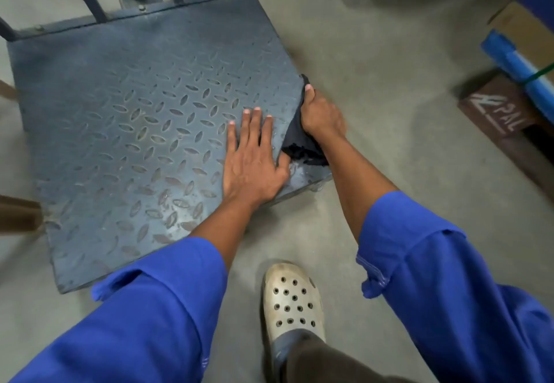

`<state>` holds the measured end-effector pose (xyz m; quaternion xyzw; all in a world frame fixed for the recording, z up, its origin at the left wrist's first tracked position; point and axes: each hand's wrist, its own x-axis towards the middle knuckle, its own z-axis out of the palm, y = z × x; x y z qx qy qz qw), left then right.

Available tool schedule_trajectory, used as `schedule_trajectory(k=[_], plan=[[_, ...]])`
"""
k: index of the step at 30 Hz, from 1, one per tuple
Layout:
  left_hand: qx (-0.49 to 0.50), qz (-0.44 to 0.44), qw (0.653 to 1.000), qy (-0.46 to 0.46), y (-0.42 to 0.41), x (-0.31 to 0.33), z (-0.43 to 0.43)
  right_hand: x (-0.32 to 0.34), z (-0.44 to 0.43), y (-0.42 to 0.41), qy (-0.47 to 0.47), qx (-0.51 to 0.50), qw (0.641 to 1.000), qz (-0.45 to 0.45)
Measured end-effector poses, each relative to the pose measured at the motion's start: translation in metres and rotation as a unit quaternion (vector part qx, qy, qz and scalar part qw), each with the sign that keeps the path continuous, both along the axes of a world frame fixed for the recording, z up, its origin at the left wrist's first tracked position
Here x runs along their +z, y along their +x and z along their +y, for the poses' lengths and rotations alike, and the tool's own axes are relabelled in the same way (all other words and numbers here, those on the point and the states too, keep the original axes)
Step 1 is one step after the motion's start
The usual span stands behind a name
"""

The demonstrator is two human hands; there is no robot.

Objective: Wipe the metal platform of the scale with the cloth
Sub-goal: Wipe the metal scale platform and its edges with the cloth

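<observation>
Low on the grey concrete floor [389,83]: blue-grey diamond-tread metal platform [135,113], upright bars along its far edge. On it, near the right edge, the left hand [251,158] lies flat, fingers straight and slightly spread, holding nothing. At that same edge the right hand [322,116] has its fingers curled tight round a bunched dark cloth [299,143]. The cloth is pressed to the platform's rim and hangs partly over it. Shiny patches on the near tread. Cream perforated clog [289,301] on the floor between the two blue-sleeved arms.
</observation>
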<state>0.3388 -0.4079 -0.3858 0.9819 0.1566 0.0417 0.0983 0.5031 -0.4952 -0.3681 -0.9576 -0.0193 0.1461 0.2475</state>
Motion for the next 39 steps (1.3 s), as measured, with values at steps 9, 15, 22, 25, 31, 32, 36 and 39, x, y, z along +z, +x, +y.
schedule_trajectory(k=[9, 15, 22, 25, 31, 32, 36, 39], plan=[[0.003, -0.011, 1.0, -0.002, -0.002, 0.005, -0.002, -0.002, -0.075, -0.07, -0.043, -0.019, 0.999, 0.005], [0.009, -0.027, 1.0, -0.001, 0.001, 0.002, -0.004, 0.003, -0.027, -0.025, -0.025, 0.007, 1.0, -0.012], [-0.002, -0.053, 0.998, -0.025, -0.022, 0.005, -0.004, -0.025, -0.064, -0.086, 0.035, -0.109, 0.976, -0.185], [-0.003, -0.073, 0.997, -0.022, -0.041, 0.002, -0.011, -0.043, -0.06, -0.111, 0.213, -0.207, 0.937, -0.184], [0.002, -0.068, 0.998, -0.016, -0.042, 0.003, -0.018, -0.04, -0.049, -0.086, 0.226, -0.313, 0.904, -0.182], [0.002, -0.066, 0.998, -0.015, -0.042, 0.003, -0.019, -0.038, -0.053, -0.077, 0.207, -0.317, 0.907, -0.183], [0.004, -0.059, 0.998, -0.01, -0.039, 0.004, -0.021, -0.031, -0.063, -0.052, 0.161, -0.336, 0.921, -0.115], [0.005, -0.055, 0.998, -0.01, -0.04, 0.009, -0.023, -0.038, -0.046, -0.077, 0.165, -0.364, 0.897, -0.19]])
